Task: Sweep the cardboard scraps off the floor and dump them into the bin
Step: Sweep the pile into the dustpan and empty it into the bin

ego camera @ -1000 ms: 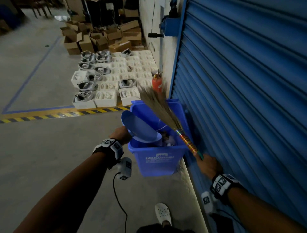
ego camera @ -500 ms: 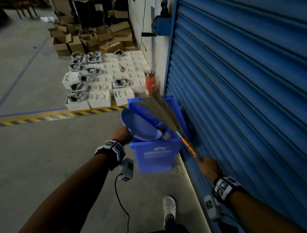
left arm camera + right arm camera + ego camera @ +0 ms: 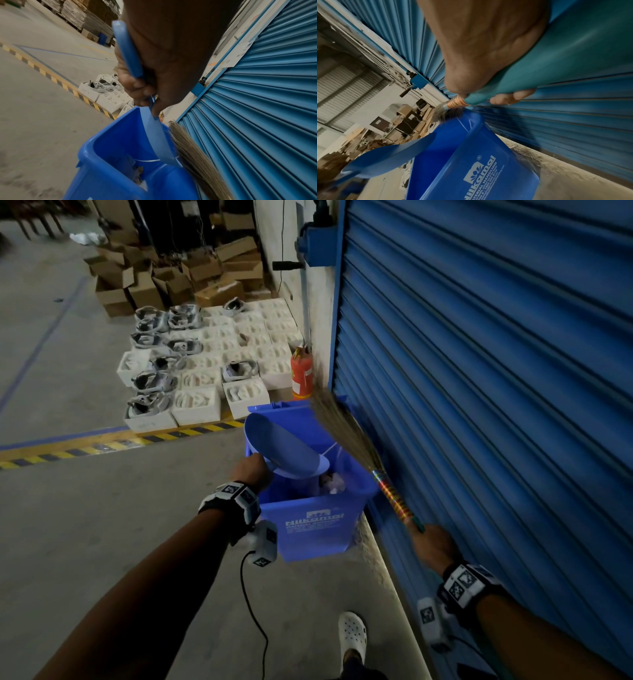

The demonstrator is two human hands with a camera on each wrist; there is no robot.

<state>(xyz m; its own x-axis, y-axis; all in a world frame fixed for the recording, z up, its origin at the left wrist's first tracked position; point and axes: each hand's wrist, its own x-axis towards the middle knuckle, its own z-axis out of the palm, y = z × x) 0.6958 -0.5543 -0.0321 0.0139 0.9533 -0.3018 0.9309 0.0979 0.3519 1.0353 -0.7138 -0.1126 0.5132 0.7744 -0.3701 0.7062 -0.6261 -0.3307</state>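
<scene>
A blue plastic bin stands on the concrete floor against the blue shutter. My left hand grips the handle of a blue dustpan, tilted with its mouth down over the bin's opening. Pale scraps lie inside the bin. My right hand grips the teal handle of a grass broom, whose bristles reach over the bin's right rim beside the dustpan.
The blue roller shutter fills the right side, with a low kerb along its foot. A red fire extinguisher stands behind the bin. White trays and cardboard boxes lie beyond a yellow-black floor stripe. My white shoe is below.
The broom's bristles have swung right, from over the middle of the bin toward its right rim and the shutter. The dustpan stays tilted over the bin.
</scene>
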